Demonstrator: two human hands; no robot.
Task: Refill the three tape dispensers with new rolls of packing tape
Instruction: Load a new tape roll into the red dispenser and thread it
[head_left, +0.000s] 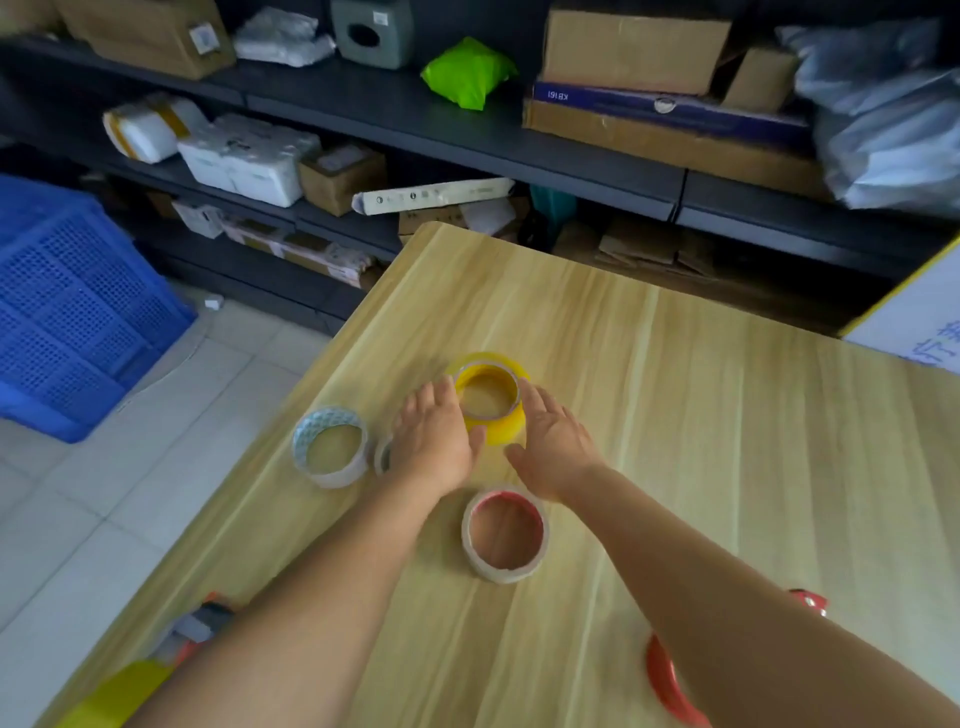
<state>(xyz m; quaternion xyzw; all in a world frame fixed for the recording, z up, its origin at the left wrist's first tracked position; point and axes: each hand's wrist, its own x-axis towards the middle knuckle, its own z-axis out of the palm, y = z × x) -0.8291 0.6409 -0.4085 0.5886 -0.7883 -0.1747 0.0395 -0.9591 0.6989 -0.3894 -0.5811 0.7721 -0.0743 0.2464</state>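
A yellow tape roll (497, 428) lies flat in the middle of the wooden table (701, 415). My left hand (434, 441) touches its left side and my right hand (553, 449) its right side, fingers fairly straight. A blue-and-white roll (331, 447) lies to the left. A small roll (383, 457) is mostly hidden behind my left hand. A roll with a red core (505, 535) lies just in front of my hands. An orange and grey dispenser (200, 626) sits at the table's near left edge, partly under my left forearm. A red dispenser (670, 686) shows under my right forearm.
A blue plastic crate (72, 312) stands on the tiled floor at left. Dark shelves (467, 130) with cardboard boxes, white parcels and a green bag run along the back. A white board (914, 317) leans at the far right edge of the table.
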